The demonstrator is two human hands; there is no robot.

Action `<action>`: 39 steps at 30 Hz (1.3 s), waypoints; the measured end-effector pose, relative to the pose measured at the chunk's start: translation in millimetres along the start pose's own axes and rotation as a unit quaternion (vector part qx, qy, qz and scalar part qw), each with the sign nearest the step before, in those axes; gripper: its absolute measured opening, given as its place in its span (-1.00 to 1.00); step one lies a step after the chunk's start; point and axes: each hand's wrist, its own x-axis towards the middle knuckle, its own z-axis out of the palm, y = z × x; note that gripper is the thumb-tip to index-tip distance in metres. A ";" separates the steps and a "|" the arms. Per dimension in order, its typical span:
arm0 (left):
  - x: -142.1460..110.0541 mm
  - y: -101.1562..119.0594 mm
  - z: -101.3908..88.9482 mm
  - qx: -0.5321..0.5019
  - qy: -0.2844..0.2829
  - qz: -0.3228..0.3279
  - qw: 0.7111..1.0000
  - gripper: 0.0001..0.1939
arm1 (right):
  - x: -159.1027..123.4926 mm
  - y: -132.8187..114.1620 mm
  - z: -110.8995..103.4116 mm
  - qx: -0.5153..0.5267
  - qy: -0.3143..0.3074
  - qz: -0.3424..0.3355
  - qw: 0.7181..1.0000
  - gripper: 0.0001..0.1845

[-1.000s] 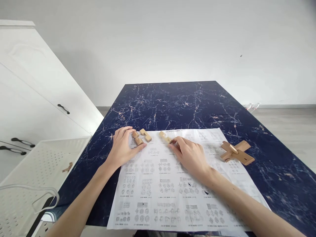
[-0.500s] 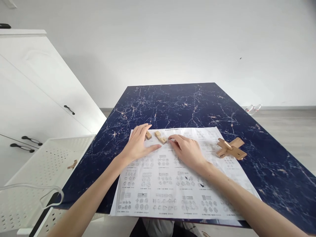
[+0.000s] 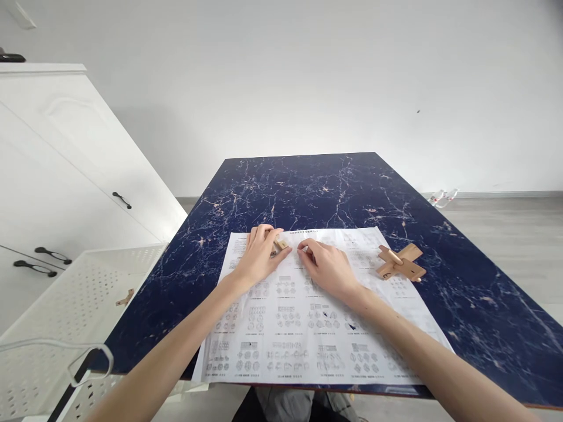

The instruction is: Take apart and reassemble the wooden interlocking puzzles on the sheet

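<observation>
My left hand (image 3: 259, 255) is curled around small notched wooden puzzle pieces (image 3: 282, 244) near the top of a printed sheet (image 3: 281, 351). Its thumb and fingers press on them from both sides and cover part of them. A short gap to the right, my right hand (image 3: 329, 266) rests on the paper with its fingers curled in. Nothing shows at its fingertips. A cross-shaped wooden puzzle of interlocked pieces (image 3: 409, 269) sits at the sheet's right edge.
The sheet lies on a dark blue marbled table (image 3: 303, 187). To the left stand a white cabinet (image 3: 79, 176) and a white perforated tray (image 3: 88, 275) with a small wooden piece (image 3: 125, 298) in it. A white cable (image 3: 53, 341) crosses the tray. Clear bottles (image 3: 442, 198) are on the floor.
My left hand has moved right and closed over the wooden pieces, which now sit together in its grasp. My right fingertips have come away from the piece they were beside.
</observation>
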 end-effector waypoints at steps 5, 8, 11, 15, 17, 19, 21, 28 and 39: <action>-2.5 -15.0 -8.2 0.007 0.002 -0.007 1.000 -0.54 | 1.0 2.1 1.4 0.002 0.002 -0.004 1.000 -0.78; -9.1 -32.0 -20.3 0.022 0.012 -0.025 0.999 -0.52 | 1.2 3.3 1.7 0.005 0.003 -0.009 1.000 -0.78; -18.8 -51.1 -32.0 0.033 0.029 -0.050 0.998 -0.54 | 0.2 4.8 2.0 0.010 0.002 -0.014 1.000 -0.77; -28.3 -67.0 -38.1 0.048 0.064 -0.072 0.994 -0.55 | -0.4 6.3 2.8 0.013 0.001 -0.015 1.000 -0.77; -29.8 -69.5 -37.1 0.056 0.083 -0.077 0.992 -0.56 | 0.4 6.0 3.1 0.014 0.002 -0.013 1.000 -0.77; -30.2 -70.0 -35.4 0.059 0.095 -0.076 0.991 -0.56 | 1.0 4.9 2.4 0.017 0.001 -0.012 1.000 -0.76; -30.7 -70.1 -34.4 0.057 0.102 -0.072 0.990 -0.54 | -1.3 3.9 -0.9 0.021 -0.003 -0.015 1.000 -0.76; -38.3 -66.4 -37.5 0.030 0.136 -0.073 0.988 -0.30 | -52.8 14.5 -48.6 -0.045 0.072 -0.122 0.989 -0.73; -43.3 -48.6 -38.6 0.062 0.206 0.019 0.976 -0.57 | -113.1 73.8 -116.3 -0.223 0.191 0.040 0.955 -0.44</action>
